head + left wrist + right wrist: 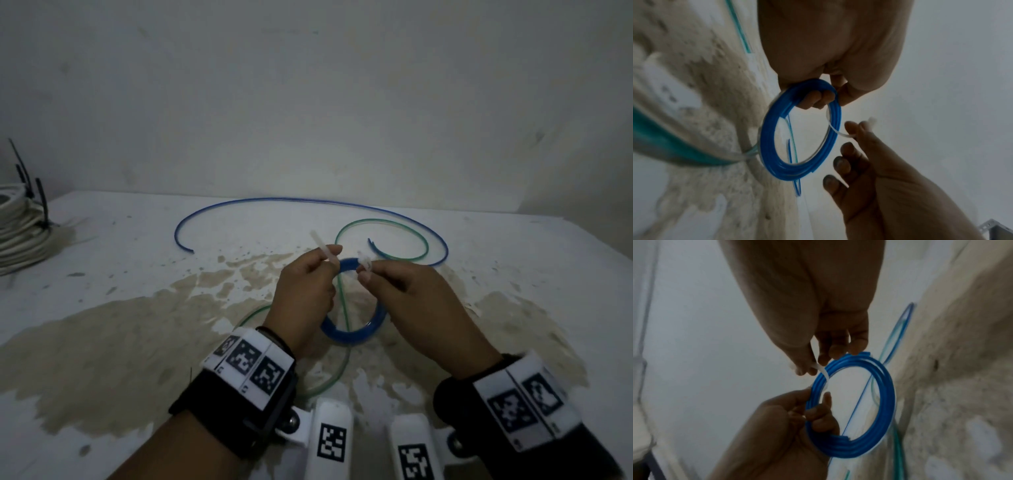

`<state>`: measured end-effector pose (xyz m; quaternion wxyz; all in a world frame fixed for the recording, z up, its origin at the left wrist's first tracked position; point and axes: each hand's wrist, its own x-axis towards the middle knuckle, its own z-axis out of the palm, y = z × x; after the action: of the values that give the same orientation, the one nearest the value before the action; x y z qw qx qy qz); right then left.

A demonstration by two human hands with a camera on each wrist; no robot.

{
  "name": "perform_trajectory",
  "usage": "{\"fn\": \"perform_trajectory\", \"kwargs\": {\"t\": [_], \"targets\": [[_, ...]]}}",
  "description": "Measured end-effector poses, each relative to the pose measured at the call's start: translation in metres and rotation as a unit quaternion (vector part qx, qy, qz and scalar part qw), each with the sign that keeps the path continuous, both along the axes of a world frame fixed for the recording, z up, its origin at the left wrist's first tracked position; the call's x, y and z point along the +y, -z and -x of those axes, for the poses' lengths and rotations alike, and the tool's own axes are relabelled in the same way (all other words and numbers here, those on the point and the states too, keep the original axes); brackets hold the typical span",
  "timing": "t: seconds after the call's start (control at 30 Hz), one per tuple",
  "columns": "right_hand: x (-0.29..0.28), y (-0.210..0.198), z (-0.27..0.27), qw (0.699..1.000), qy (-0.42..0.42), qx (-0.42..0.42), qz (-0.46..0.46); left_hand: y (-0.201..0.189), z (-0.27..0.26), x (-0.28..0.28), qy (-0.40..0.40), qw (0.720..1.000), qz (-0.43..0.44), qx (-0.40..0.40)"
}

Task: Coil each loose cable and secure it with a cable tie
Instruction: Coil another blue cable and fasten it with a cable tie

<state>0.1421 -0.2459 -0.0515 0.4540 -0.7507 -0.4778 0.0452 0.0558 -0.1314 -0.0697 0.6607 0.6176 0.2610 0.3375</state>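
Note:
A blue cable coil is held upright just above the table, between both hands. My left hand has its fingers curled through the coil and also pinches the tail of a white cable tie, which sticks up past the thumb. My right hand pinches the tie's head end. The tie's strap passes around the coil's strands near the top. In the right wrist view, my left hand grips the coil from below.
A long loose blue cable arcs across the back of the stained white table. A loose green cable curls beside it and runs under my hands. White cable coils bound with black ties are stacked at the far left.

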Motion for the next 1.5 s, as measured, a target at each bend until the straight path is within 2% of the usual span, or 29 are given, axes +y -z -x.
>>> {"fn": "perform_trajectory", "kwargs": {"t": [0.07, 0.23, 0.43, 0.57, 0.83, 1.07, 1.23, 1.3, 1.43, 1.5], "targets": [[0.002, 0.003, 0.000, 0.997, 0.016, -0.069, -0.043, -0.001, 0.000, 0.000, -0.008, 0.999, -0.044, 0.014], [0.002, 0.003, 0.007, 0.994, 0.020, 0.010, -0.104, 0.000, 0.000, 0.000, -0.010, 0.991, -0.123, 0.047], [0.002, 0.003, 0.001, 0.986, 0.096, -0.014, -0.135, 0.003, 0.003, -0.003, 0.013, 0.978, -0.188, 0.090], [0.002, 0.005, 0.001, 0.984, 0.099, 0.016, -0.150, 0.000, 0.002, -0.008, 0.008, 0.963, -0.250, 0.102], [0.002, 0.004, 0.005, 0.982, 0.077, -0.025, -0.170, 0.001, 0.002, -0.009, -0.001, 0.941, -0.318, 0.120], [-0.002, 0.000, 0.001, 0.990, 0.066, 0.028, -0.120, 0.001, 0.002, -0.011, -0.010, 0.911, -0.386, 0.142], [-0.008, -0.005, -0.002, 0.987, 0.028, 0.136, -0.083, 0.002, 0.002, -0.017, -0.004, 0.876, -0.465, 0.127], [-0.008, -0.005, 0.000, 0.985, 0.033, 0.143, -0.092, 0.000, 0.003, -0.019, -0.008, 0.882, -0.461, 0.101], [-0.008, -0.006, 0.000, 0.978, 0.087, 0.108, -0.154, -0.002, 0.002, -0.021, -0.004, 0.923, -0.371, 0.103], [-0.008, -0.005, 0.004, 0.979, 0.088, 0.096, -0.156, 0.000, 0.000, -0.019, 0.012, 0.924, -0.368, 0.103]]}}
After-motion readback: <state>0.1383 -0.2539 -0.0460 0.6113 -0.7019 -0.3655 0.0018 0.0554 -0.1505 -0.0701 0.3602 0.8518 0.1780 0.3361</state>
